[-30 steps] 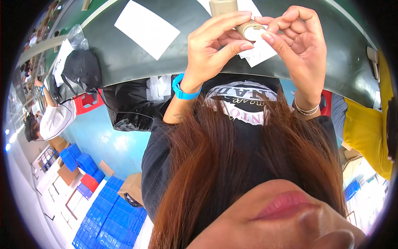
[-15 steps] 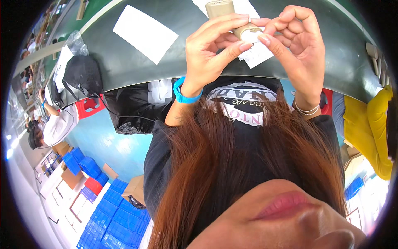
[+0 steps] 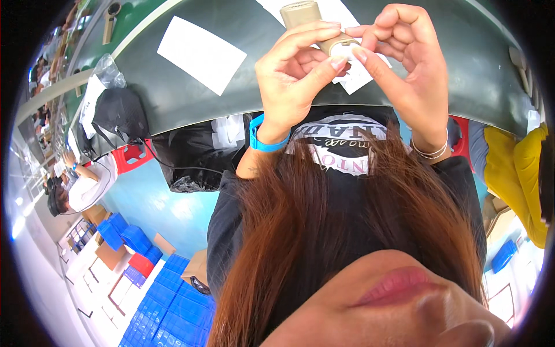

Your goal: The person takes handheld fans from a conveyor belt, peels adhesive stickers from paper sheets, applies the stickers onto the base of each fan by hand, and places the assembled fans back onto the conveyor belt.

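Over the last second little had changed. Both hands had stayed closed on the tan cardboard tube (image 3: 300, 13) at about twelve o'clock in the view. The whole scene had slid only slightly, as if the head had shifted and not the hands. The left hand (image 3: 300, 75), with a blue wristband (image 3: 267, 141), kept its thumb and curled fingers pinched narrowly around the lower part of the tube. The right hand (image 3: 404, 69), with a thin bracelet (image 3: 430, 151) at the wrist, kept its thumb and forefinger tips against a small white paper slip (image 3: 354, 78) lying on the tube's side, and its other fingers were arched clear. Because neither hand had let go or taken a new hold, the fingertip work on the slip looked still in progress, not finished.

The tube was held up above the dark grey-green table (image 3: 474, 69) and did not rest on it. At ten o'clock from the hands a loose white rectangular paper sheet (image 3: 202, 55) lay on the table. Further out at nine o'clock there was a black fabric bag (image 3: 118, 113) beside a crumpled clear plastic bag (image 3: 107, 69). A red plastic stool (image 3: 133, 156) stood under the table edge, and stacked blue plastic crates (image 3: 156, 306) were at seven o'clock. A person's yellow sleeve (image 3: 520, 168) showed at three o'clock, well apart from the hands. Nothing lay between the hands and the tube, though the fingers hid much of the slip.
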Demonstrator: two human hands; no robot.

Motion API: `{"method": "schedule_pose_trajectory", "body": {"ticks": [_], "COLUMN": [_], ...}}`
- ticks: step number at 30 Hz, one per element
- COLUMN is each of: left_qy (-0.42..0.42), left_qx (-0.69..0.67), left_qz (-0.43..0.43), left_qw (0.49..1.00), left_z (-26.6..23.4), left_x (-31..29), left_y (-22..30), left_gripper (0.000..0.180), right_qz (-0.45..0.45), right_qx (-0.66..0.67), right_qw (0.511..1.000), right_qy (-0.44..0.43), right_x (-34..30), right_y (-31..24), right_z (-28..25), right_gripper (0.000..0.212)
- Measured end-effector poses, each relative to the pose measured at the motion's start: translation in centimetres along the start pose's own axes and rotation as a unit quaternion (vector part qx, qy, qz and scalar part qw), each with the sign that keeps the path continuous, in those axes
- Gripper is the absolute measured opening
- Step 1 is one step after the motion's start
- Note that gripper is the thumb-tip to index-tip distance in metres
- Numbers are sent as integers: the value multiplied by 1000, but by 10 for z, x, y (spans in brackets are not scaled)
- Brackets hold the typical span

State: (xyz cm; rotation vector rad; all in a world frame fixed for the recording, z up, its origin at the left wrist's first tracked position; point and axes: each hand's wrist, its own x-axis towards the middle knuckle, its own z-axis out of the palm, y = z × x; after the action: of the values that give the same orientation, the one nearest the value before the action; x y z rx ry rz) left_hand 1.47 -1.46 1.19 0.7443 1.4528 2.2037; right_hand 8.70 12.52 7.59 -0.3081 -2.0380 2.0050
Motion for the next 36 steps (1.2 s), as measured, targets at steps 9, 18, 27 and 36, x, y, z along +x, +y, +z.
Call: {"method": "schedule_pose_trajectory", "body": {"ticks": [9, 18, 27, 36], "left_qy": [5, 39, 68, 56], "left_qx": [-10, -13, 0, 359], "left_qz": [-3, 8, 31, 145], "left_qw": [1000, 999, 997, 920], "left_z": [4, -7, -10, -88], "left_x": [-2, -2, 8, 107], "left_y": [-4, -1, 1, -6], "left_gripper": [34, 29, 18, 48], "right_qz": [-47, -180, 35, -155], "right_qx": [-167, -370, 63, -355], "right_qw": [985, 910, 976, 922], "right_qy": [24, 40, -207, 9], "right_x": [-3, 11, 43, 206], "right_y": [-9, 9, 59, 84], "right_z": [1, -7, 0, -21], "right_gripper": [37, 30, 46, 29]}}
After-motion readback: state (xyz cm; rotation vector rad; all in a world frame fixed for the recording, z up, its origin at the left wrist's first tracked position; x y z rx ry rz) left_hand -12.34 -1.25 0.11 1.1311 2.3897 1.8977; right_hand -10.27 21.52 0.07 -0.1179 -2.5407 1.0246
